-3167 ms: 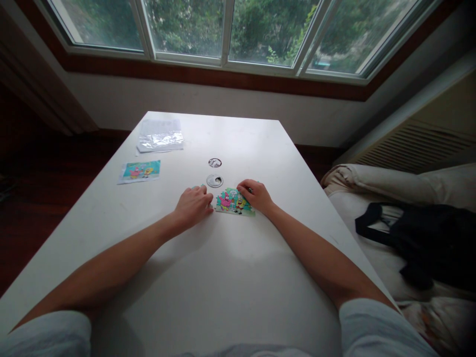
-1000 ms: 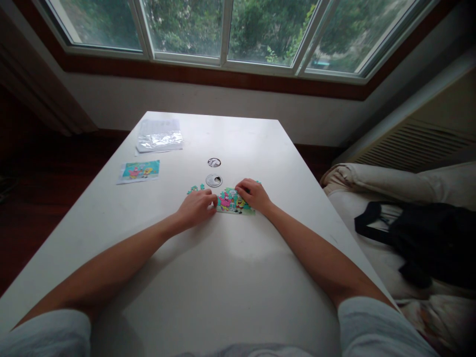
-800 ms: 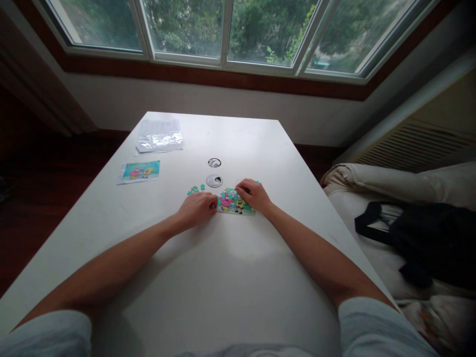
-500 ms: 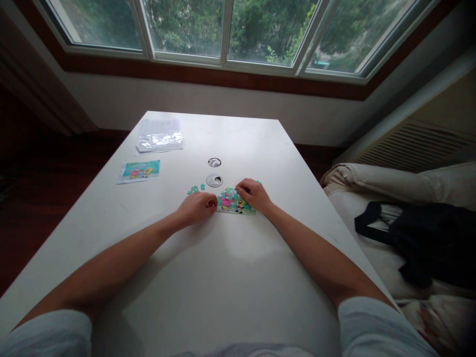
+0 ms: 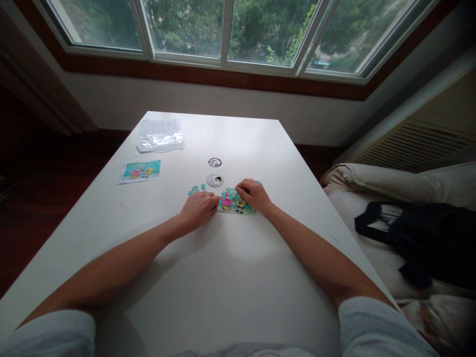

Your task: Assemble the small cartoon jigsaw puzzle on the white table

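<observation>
A partly joined jigsaw puzzle (image 5: 228, 202), with a pink starfish figure and a yellow sponge figure on green, lies flat on the white table. At its left edge, my left hand (image 5: 200, 207) is closed with the fingers curled down against the border; whatever is in the fingertips is hidden. My right hand (image 5: 254, 193) rests on the upper right part, its fingers bent together and touching the puzzle. Loose green puzzle pieces (image 5: 195, 189) lie just beyond my left hand. Some green also shows behind the right hand.
Beyond the puzzle, two round openings (image 5: 214, 180) are set in the table (image 5: 238, 263). A picture sheet (image 5: 141, 170) with the same figures lies to the left, with a clear plastic bag (image 5: 159, 136) over paper behind it. Dark clothing (image 5: 435, 243) lies on the right-hand seat.
My left hand has turned slightly, knuckles up, and its fingers now press closer to the puzzle's left edge. The right hand stays in place on the puzzle.
</observation>
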A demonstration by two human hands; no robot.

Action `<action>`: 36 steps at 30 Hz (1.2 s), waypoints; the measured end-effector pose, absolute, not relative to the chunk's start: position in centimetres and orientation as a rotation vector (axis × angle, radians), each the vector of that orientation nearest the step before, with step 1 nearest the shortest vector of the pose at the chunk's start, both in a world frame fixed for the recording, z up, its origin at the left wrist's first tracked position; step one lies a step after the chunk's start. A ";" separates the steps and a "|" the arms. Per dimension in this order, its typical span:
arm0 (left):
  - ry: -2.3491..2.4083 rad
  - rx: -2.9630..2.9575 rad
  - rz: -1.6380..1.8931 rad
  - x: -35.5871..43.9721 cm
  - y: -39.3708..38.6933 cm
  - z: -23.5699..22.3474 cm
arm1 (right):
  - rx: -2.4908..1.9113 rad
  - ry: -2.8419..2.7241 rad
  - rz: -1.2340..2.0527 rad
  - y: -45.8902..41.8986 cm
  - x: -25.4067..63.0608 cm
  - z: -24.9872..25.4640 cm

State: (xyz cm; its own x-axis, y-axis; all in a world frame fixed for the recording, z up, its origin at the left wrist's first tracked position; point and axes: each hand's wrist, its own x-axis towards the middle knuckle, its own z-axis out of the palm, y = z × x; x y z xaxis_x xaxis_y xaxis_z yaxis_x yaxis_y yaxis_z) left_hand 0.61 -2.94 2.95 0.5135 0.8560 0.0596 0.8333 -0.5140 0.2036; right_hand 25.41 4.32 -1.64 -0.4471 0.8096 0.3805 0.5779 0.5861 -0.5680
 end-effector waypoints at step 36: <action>1.091 2.731 0.369 -0.1 -1.9 1.3 | -1.455 -2.202 0.644 8.4 34.3 -0.6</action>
State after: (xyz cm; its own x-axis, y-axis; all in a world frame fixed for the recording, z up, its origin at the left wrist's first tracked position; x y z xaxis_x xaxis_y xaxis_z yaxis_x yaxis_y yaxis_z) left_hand -0.06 -1.86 1.31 0.7003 0.6950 0.1627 0.6509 -0.7154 0.2542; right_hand 34.30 8.36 -0.55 -0.3632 0.9272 0.0912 0.7318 0.3445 -0.5880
